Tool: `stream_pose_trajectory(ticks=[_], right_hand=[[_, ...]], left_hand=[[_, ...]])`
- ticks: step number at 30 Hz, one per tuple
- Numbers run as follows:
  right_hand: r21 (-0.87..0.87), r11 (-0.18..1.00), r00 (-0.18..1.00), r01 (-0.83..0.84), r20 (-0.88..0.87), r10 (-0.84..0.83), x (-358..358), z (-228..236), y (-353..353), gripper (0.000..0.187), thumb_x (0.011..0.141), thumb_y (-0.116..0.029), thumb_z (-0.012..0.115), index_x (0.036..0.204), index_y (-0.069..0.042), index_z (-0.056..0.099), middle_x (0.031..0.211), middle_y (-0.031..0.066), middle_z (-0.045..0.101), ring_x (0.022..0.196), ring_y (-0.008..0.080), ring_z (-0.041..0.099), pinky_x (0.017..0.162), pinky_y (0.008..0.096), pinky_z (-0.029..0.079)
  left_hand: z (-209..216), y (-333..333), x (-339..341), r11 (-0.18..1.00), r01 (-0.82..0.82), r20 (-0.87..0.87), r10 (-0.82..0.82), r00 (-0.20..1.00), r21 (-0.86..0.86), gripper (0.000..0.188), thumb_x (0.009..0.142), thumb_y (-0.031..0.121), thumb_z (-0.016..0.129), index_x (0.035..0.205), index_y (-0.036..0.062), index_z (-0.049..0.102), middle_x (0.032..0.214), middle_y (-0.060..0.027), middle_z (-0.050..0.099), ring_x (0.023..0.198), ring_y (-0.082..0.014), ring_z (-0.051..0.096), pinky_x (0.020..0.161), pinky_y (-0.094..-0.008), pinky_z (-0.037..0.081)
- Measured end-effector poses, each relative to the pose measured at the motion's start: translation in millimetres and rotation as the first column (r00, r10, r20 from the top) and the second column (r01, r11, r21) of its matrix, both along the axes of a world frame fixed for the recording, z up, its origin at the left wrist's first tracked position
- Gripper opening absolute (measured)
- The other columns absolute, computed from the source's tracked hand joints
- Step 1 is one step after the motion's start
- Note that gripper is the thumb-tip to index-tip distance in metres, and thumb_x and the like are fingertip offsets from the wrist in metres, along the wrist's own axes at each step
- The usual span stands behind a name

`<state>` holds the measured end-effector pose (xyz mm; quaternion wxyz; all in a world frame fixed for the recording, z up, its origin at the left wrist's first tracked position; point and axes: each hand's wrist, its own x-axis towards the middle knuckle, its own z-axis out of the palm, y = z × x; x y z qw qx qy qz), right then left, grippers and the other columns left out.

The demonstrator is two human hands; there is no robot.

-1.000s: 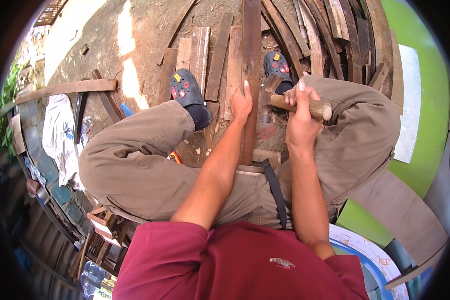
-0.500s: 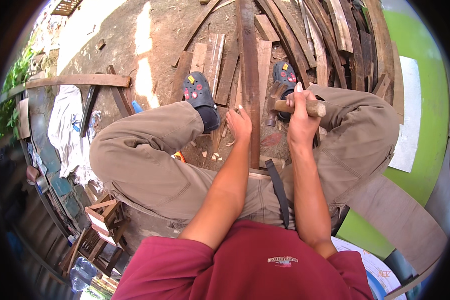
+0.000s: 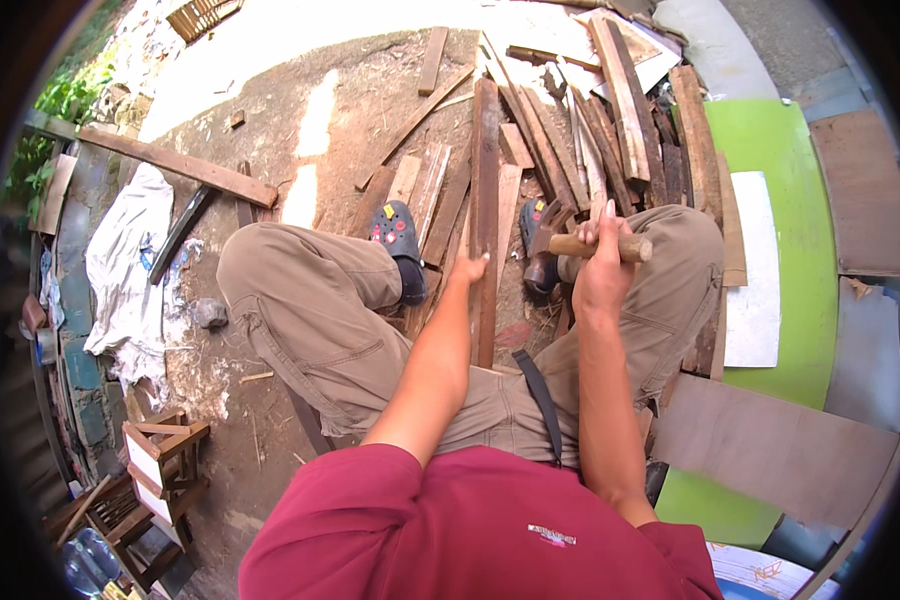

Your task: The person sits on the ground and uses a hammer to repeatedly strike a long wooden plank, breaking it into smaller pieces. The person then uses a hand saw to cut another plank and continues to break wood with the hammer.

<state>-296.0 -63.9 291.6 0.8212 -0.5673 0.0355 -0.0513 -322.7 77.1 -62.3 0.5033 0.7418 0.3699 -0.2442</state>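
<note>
View has tilted up versus a second ago: more bare dirt ground [image 3: 350,80] and sunlit patch now at top, legs sit lower in frame. Right hand [image 3: 602,268] is wrapped around the wooden handle of a claw hammer [image 3: 560,245], fingers curled tight on it; it held the hammer earlier too, but now the dark head is clear of the hand, hanging left of the fist. Left hand [image 3: 467,270] rests on the long dark plank [image 3: 485,210] as before, fingers pressed together flat on its left edge. Plank runs straight away between the knees, on the ground. Scrap wood pile [image 3: 610,110] upper right. Green sheet [image 3: 780,190] at right carries a pale rectangular panel [image 3: 755,270]. White cloth [image 3: 130,260] far left.
</note>
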Motion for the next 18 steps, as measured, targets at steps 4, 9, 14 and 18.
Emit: stream_pose_trajectory(ticks=[4, 9, 14, 18], right_hand=[[-0.006, 0.999, 0.999, -0.043, 0.005, 0.043, -20.5, 20.7, -1.5, 0.027, 0.104, -0.019, 0.058, 0.080, -0.008, 0.052, 0.071, -0.0007, 0.050, 0.068, 0.0097, 0.047, 0.070, 0.0291, 0.043], [0.002, 0.999, 0.997, 0.049, -0.063, -0.048, -25.4, 18.5, -15.1, 0.031, 0.105, -0.017, 0.057, 0.076, -0.010, 0.048, 0.071, -0.0011, 0.047, 0.070, 0.0101, 0.046, 0.069, 0.0281, 0.041], [0.015, 1.000, 0.995, 0.026, -0.095, -0.025, -24.0, -9.6, -6.7, 0.033, 0.105, -0.018, 0.056, 0.075, -0.010, 0.046, 0.071, -0.0005, 0.045, 0.070, 0.0111, 0.045, 0.068, 0.0284, 0.041], [0.017, 0.997, 0.990, 0.073, -0.124, -0.070, -21.0, -14.6, -16.0, 0.033, 0.104, -0.019, 0.057, 0.074, -0.010, 0.046, 0.070, -0.0007, 0.045, 0.070, 0.0113, 0.045, 0.069, 0.0280, 0.041]], left_hand=[[-0.1, -6.9, -28.5, 0.988, -0.102, -0.104, 0.114, 0.988, 0.114, 0.084, 0.085, 0.060, 0.070, 0.130, -0.0100, 0.059, 0.135, -0.0297, 0.058, 0.128, -0.0386, 0.057, 0.107, -0.0420, 0.047], [9.5, -3.8, -21.8, 0.984, 0.177, -0.121, -0.173, 0.977, 0.020, 0.082, 0.088, 0.059, 0.067, 0.134, -0.0086, 0.057, 0.137, -0.0284, 0.058, 0.129, -0.0381, 0.057, 0.107, -0.0426, 0.046], [-16.6, 9.3, -41.3, 0.990, 0.122, -0.110, -0.130, 0.985, -0.078, 0.085, 0.089, 0.062, 0.064, 0.136, -0.0088, 0.056, 0.143, -0.0292, 0.053, 0.134, -0.0395, 0.052, 0.111, -0.0443, 0.042], [-11.1, 12.8, -48.8, 0.964, 0.032, -0.185, -0.083, 0.979, -0.265, 0.086, 0.088, 0.064, 0.064, 0.137, -0.0076, 0.055, 0.147, -0.0266, 0.050, 0.138, -0.0382, 0.048, 0.112, -0.0437, 0.041]])
